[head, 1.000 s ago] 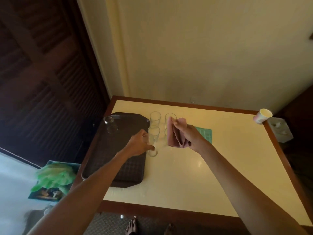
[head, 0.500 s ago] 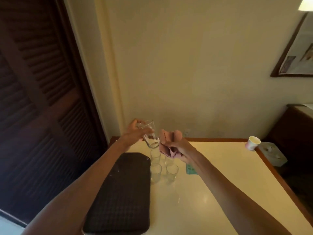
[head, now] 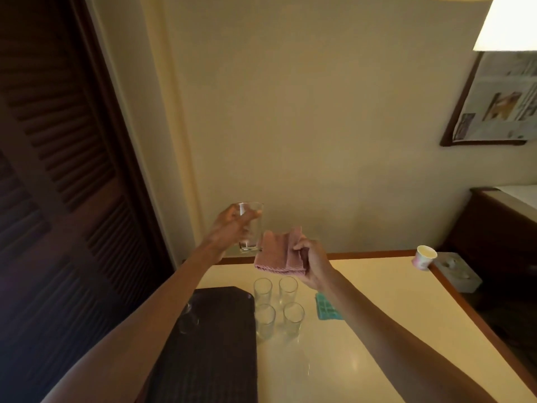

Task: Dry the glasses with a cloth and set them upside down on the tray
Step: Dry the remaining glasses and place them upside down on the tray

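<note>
The left hand point(head: 231, 225) grips a clear glass point(head: 253, 228) upright in the air above the far edge of the surface point(head: 363, 315), the right hand point(head: 313, 264) pinches a folded pink cloth point(head: 277, 255) just beside it, and four other glasses point(head: 265, 319) stand upright next to the dark tray point(head: 216, 353).

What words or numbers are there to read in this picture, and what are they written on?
No text here can be read.
Newspaper page on the wall: printed columns and photos, all too small and blurred to read.
Paper cup at the table's far corner: a coloured pattern, no words I can make out.
Held glass, pink cloth, dark tray: no writing seen.
</note>
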The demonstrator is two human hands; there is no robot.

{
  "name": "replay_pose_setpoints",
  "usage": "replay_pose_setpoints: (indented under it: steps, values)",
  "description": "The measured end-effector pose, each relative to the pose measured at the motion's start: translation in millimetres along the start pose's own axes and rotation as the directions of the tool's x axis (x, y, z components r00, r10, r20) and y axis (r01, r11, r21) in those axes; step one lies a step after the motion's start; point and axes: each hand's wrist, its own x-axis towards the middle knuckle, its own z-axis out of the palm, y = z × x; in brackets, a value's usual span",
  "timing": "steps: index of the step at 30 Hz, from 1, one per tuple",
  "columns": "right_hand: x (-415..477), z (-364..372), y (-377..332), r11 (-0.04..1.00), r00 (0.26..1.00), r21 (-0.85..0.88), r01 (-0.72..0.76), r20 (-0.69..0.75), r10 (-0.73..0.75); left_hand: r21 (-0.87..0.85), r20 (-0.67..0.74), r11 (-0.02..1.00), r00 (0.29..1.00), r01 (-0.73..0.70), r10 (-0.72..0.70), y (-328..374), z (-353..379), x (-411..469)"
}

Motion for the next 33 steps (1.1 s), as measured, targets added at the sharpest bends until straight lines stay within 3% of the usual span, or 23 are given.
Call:
replay_pose_setpoints:
  steps: [4, 9, 13, 20, 28, 32, 33]
  values:
    - [-4, 4, 4, 0.99, 0.994, 0.142, 0.016, 0.108, -0.032, 0.054, 0.039, 0.997, 0.998, 0.049, -0.051, 4, 9, 7]
    - [5, 6, 2, 0.991, 1.0, -0.129, 0.022, 0.013, -0.021, 0.048, -0.036, 0.994, 0.994, 0.101, -0.1, 15, 17, 15]
    - [12, 4, -5, 0.996, 0.999, -0.082, -0.033, -0.024, 0.032, 0.001, -0.029, 0.992, 0.992, 0.124, -0.124, 13, 26, 20]
    - [5, 27, -28, 0.983, 0.985, -0.139, 0.12, 0.14, -0.1, -0.127, -0.01, 0.969, 0.977, 0.211, -0.214, 9, 59, 23]
    - [-2, 47, -43, 0.939, 0.959, -0.243, 0.244, 0.204, -0.197, -0.379, 0.002, 0.884, 0.956, 0.272, -0.293, 20, 71, 23]
    - [-8, 46, -36, 0.85, 0.938, -0.402, 0.34, 0.211, -0.275, -0.48, -0.039, 0.854, 0.968, 0.2, -0.249, 29, 64, 25]
    - [-8, 47, -33, 0.774, 0.915, -0.489, 0.403, 0.225, -0.335, -0.512, -0.018, 0.835, 0.969, 0.203, -0.247, 29, 63, 28]
